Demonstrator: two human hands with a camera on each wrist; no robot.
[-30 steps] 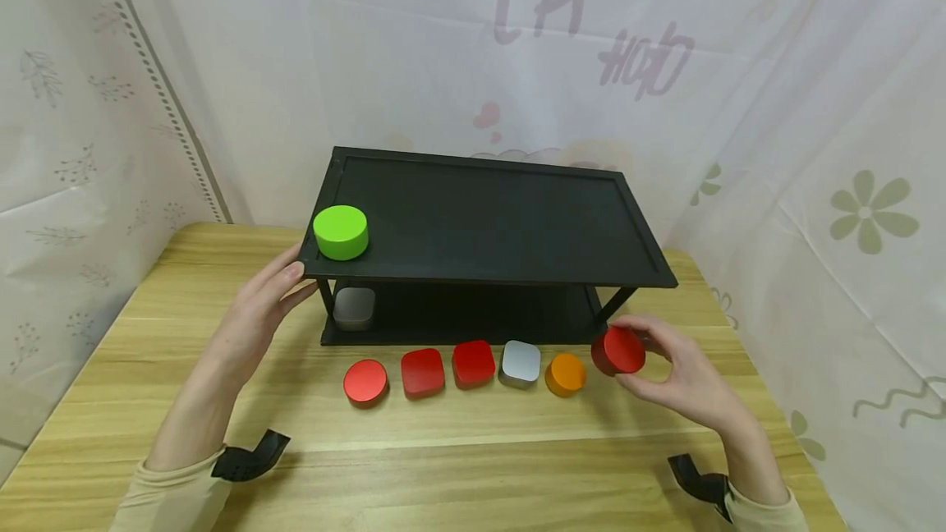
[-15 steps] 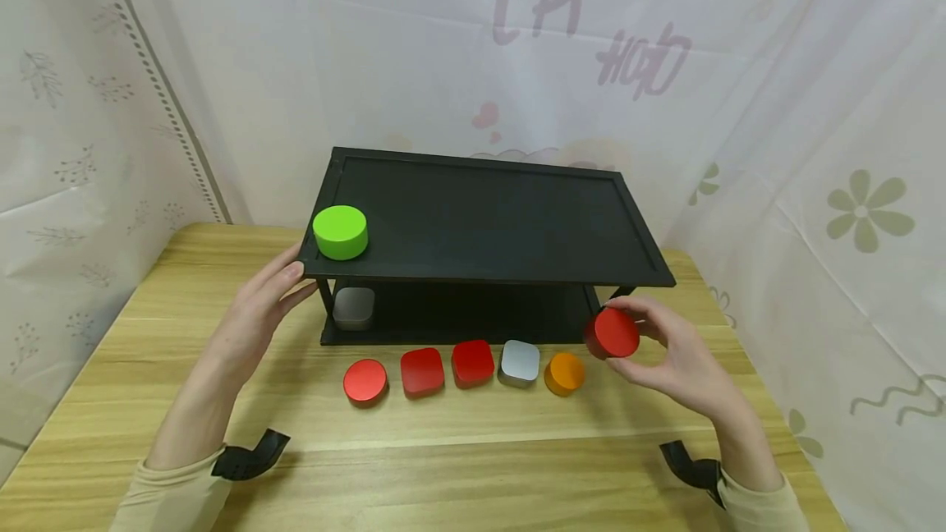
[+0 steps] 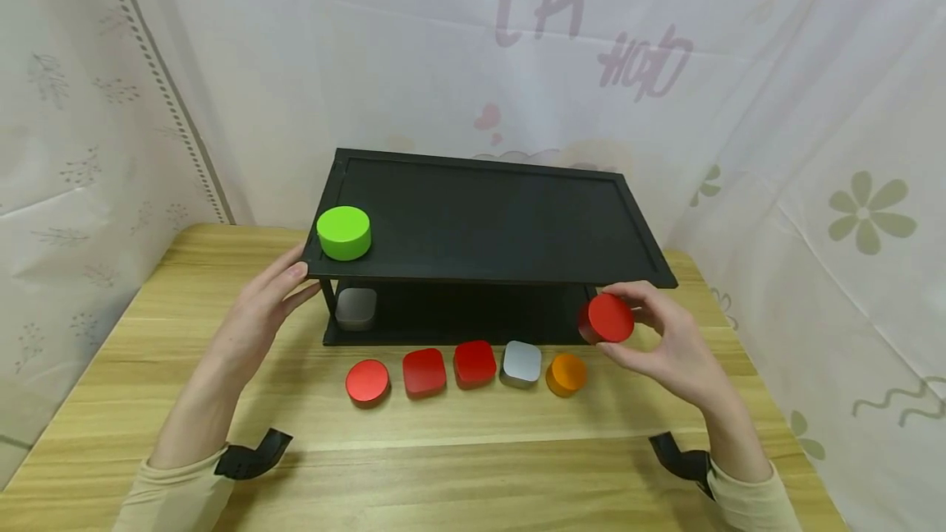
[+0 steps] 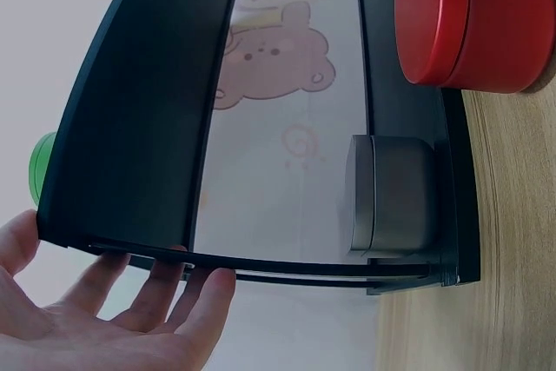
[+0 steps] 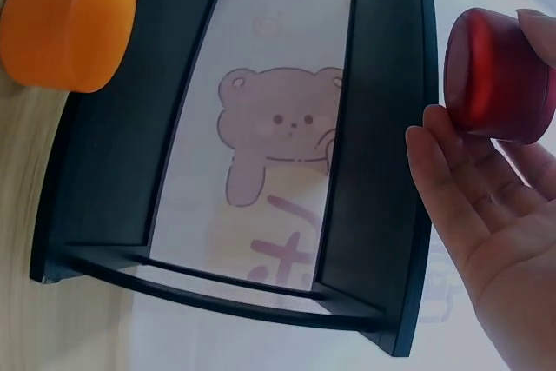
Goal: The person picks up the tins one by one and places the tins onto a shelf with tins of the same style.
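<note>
Holding red round tin [image 3: 608, 318], right hand [image 3: 665, 343] beside black shelf [image 3: 488, 220], left hand [image 3: 254, 318] flat on its corner.

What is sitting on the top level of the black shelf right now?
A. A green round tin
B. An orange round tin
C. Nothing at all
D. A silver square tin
A: the green round tin sits at the left front corner of the black shelf top, by the left hand; the orange tin is on the table.
</note>
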